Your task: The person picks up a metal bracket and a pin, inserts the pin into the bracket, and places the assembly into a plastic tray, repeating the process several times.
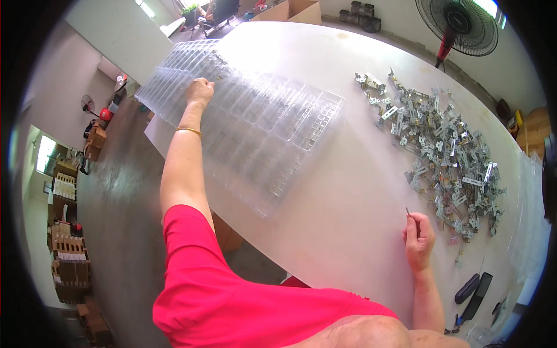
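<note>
1. Currently, the fingers of the right hand (419,239) pinch a thin dark piece (408,211), to the right of the clear tray (249,110) and well apart from it. The piece pokes out past the thumb; with so little of it held, it could twist or drop.
2. Over the tray's left part, the fingers of the left hand (201,90) curl inward. Whether they hold anything, or touch the plastic, I cannot tell. Knuckles catching on a divider could jolt the whole tray.
3. Small pieces show in the compartments at the tray's right end. A jolt could bounce them across the low dividers, and glare over the tray's middle could hide a misplaced one.
4. The tray's left end appears to reach past the edge of the counter (348,191). If so, a forearm leaning there could tip it.
5. To the right of the tray, near the right hand, a pile of metal parts (449,153) lies loosely tangled. A wrist brushing it could drag several pieces along, since their bent ends look ready to hook together.
</note>
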A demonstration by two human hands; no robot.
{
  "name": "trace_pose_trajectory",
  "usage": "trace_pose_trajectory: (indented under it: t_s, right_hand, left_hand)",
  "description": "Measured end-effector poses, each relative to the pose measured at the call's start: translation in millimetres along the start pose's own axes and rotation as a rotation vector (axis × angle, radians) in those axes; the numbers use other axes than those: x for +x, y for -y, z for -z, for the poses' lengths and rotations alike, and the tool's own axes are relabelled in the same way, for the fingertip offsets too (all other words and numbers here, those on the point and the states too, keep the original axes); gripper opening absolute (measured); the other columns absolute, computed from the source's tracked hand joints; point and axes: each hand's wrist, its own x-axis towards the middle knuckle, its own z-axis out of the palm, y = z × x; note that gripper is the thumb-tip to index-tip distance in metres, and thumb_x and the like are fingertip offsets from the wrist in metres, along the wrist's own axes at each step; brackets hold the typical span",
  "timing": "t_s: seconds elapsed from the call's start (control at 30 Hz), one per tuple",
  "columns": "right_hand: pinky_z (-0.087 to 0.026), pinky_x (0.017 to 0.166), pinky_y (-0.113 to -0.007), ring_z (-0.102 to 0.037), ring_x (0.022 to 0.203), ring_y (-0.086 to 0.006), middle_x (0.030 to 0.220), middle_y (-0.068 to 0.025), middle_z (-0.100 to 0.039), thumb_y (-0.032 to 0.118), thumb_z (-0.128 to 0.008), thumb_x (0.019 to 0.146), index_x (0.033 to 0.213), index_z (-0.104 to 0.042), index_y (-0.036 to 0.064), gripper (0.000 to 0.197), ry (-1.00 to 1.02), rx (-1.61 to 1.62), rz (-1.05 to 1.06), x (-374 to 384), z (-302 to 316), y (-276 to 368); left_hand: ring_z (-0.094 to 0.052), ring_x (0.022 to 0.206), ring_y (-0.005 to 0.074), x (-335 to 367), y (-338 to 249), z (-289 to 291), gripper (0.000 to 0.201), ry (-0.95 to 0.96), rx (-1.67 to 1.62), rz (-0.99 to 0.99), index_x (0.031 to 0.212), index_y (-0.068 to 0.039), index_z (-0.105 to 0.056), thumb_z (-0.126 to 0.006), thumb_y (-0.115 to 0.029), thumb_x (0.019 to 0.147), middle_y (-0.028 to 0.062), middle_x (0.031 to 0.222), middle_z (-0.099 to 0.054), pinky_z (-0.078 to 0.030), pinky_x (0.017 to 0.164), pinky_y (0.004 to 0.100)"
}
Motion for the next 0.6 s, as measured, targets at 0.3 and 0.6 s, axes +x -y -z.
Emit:
trace_pose_trajectory:
  t_s: [0.3,0.6]
  right_hand:
    - [-0.037,0.050,-0.020,-0.048,0.056,-0.0031,0.067,0.0045,-0.053,0.007,-0.056,0.101,0.104,-0.061,0.0064,0.006,0.002,-0.060,-0.016,-2,0,0]
    - [-0.039,0.050,-0.020,-0.048,0.057,-0.0026,0.068,0.0047,-0.053,0.007,-0.057,0.100,0.103,-0.061,0.0066,0.005,-0.040,-0.051,-0.072,-6,1,1]
  left_hand:
    - [-0.068,0.104,0.0358,10,-15,-11,0.029,0.051,0.069,0.033,0.095,-0.004,-0.075,-0.070,-0.032,0.087,0.0204,0.104,-0.072,-0.053,0.091,0.0429]
    - [-0.068,0.105,0.0378,21,-9,-34,0.035,0.120,0.136,0.060,0.096,0.000,-0.075,-0.068,-0.032,0.086,0.0234,0.107,-0.070,-0.053,0.092,0.0444]
